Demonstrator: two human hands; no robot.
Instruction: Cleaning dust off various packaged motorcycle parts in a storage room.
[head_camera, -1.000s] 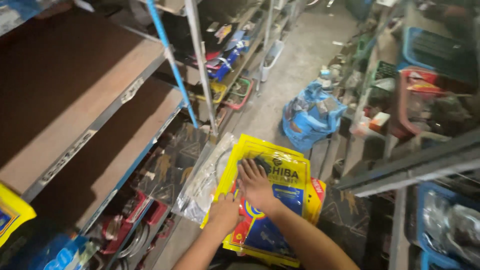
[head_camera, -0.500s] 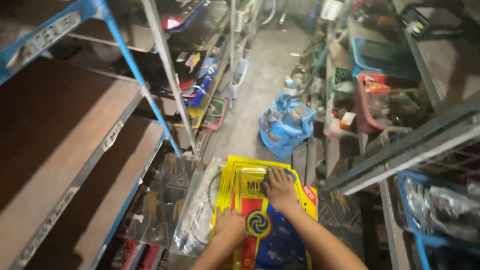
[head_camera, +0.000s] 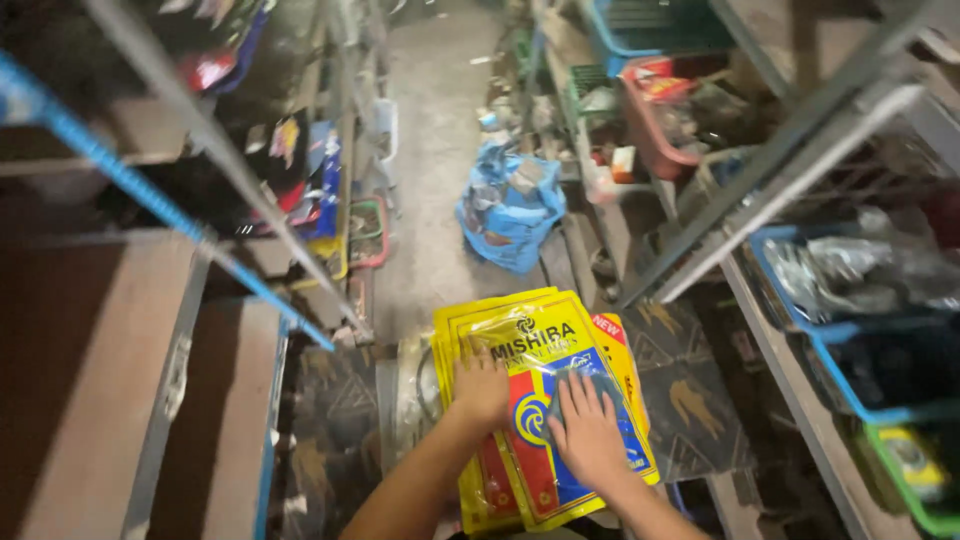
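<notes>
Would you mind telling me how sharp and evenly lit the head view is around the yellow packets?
Head view: the yellow packets are bright, with plastic glare, under the left hand and right hand; the shelves at the left sit in deep shadow, the frame edges smear and bend, and the blue bag is soft.

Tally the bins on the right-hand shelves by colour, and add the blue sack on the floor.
Blue bins: 2, upper and lower
Red bin: 1
Green bin: 1
Blue sack: 1
Total: 5
</notes>
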